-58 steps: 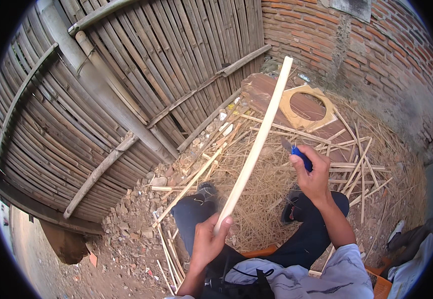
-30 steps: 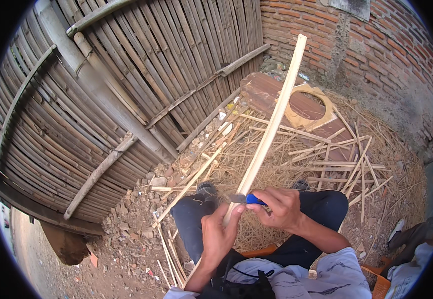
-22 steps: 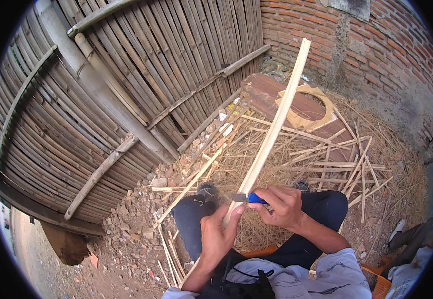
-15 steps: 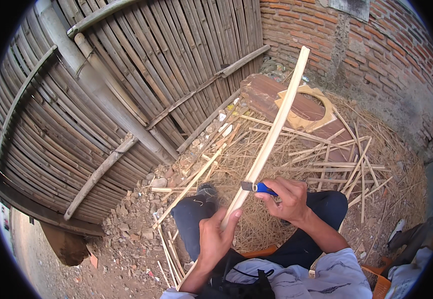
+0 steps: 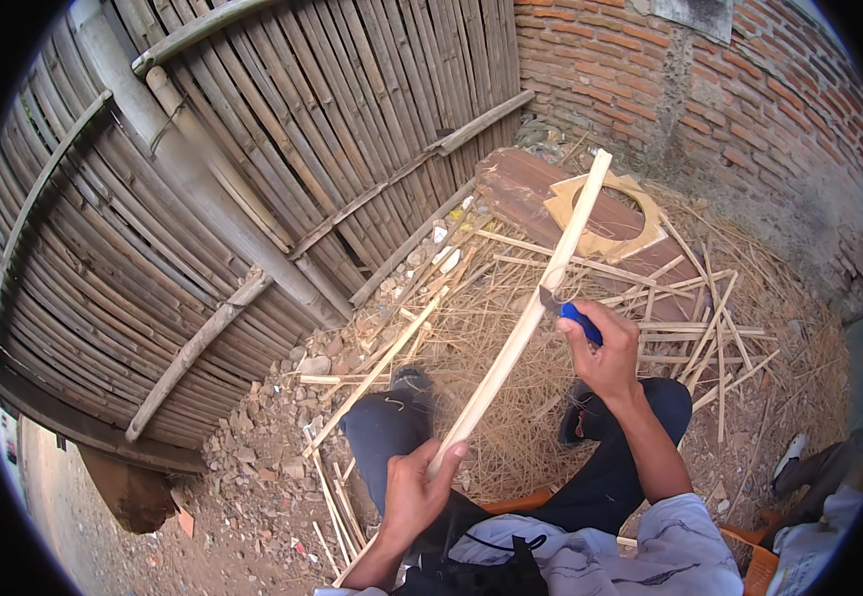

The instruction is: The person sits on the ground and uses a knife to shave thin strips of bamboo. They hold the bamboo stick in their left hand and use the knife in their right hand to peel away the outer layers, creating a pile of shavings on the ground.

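Note:
A long pale strip of split bamboo or wood (image 5: pixel 511 363) slants up and away over my lap. My left hand (image 5: pixel 419 487) is closed round its near end, thumb along the top. In my right hand (image 5: pixel 605 353) is a knife with a blue handle (image 5: pixel 581 323), gripped between thumb and fingers. Its dark blade (image 5: pixel 549 298) touches the right edge of the strip, past the middle, and a thin curled shaving (image 5: pixel 565 294) shows beside it. Below the strip, thin shavings (image 5: pixel 516 437) cover the ground between my legs.
Several cut strips (image 5: pixel 709 333) lie crossed at the right, more (image 5: pixel 337 507) at the lower left. A brown board (image 5: pixel 521 189) carries a yellowish piece with a round hole (image 5: pixel 562 209). A bamboo fence (image 5: pixel 352 119) and a brick wall (image 5: pixel 600 60) meet behind. Another person's foot (image 5: pixel 792 455) shows at right.
My right hand has pushed the knife away from me along the strip, from near my left hand to beyond its middle. The strip's far end has dropped lower, and my left hand came slightly nearer.

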{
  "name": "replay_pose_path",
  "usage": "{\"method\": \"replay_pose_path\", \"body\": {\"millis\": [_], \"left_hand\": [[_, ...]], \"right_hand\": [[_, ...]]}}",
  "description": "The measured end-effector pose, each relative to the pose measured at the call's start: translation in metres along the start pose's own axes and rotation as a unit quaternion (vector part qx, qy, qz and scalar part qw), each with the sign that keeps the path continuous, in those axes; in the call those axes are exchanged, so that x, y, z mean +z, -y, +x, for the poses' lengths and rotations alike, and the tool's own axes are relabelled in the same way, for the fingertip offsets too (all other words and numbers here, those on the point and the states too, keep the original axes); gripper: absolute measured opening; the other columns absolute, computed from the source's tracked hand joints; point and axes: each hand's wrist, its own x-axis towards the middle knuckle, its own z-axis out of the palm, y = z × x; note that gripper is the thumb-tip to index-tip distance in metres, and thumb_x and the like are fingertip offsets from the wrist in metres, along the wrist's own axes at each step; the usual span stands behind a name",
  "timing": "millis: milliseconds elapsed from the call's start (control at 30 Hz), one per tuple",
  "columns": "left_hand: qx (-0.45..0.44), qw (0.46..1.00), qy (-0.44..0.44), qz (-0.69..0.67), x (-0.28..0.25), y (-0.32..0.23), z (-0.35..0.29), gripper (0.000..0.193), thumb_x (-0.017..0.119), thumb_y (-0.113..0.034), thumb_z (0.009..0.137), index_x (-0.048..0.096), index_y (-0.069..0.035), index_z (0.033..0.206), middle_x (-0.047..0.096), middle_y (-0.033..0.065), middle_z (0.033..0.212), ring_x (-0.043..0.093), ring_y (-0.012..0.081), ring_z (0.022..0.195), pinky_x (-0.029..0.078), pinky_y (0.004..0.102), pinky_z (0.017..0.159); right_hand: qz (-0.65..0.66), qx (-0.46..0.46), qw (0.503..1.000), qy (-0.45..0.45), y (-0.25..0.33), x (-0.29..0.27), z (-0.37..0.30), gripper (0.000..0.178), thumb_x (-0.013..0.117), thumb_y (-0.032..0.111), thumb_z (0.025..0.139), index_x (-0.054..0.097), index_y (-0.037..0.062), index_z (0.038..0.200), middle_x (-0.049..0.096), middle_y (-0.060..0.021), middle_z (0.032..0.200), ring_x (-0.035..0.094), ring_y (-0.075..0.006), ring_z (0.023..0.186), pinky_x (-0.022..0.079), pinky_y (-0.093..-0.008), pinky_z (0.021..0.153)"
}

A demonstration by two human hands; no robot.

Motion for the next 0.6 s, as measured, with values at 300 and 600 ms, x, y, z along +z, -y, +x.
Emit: {"method": "replay_pose_path", "body": {"millis": [300,600], "left_hand": [[-0.028,0.999,-0.035,-0.014,-0.028,0.048,-0.026,0.042,0.073,-0.033,0.109,0.070,-0.001,0.081,0.056,-0.0018,0.062,0.049,0.0047,0.060,0.038,0.0293,0.054],[-0.027,0.996,-0.067,-0.052,-0.039,0.061,-0.010,0.033,0.069,-0.031,0.111,0.069,-0.001,0.095,0.051,-0.0066,0.066,0.044,0.0020,0.058,0.032,0.0247,0.051]], "right_hand": [[-0.075,0.230,0.968,0.072,-0.047,-0.034,0.033,0.035,0.076,0.034,0.102,0.079,0.0005,0.111,0.072,-0.0141,0.076,0.068,-0.0249,0.069,0.050,-0.0387,0.066],[-0.276,0.130,0.807,0.506,-0.058,-0.039,0.031,0.051,0.084,0.040,0.092,0.072,0.0125,0.133,0.079,-0.0199,0.100,0.076,-0.0431,0.100,0.058,-0.0535,0.090]]}}
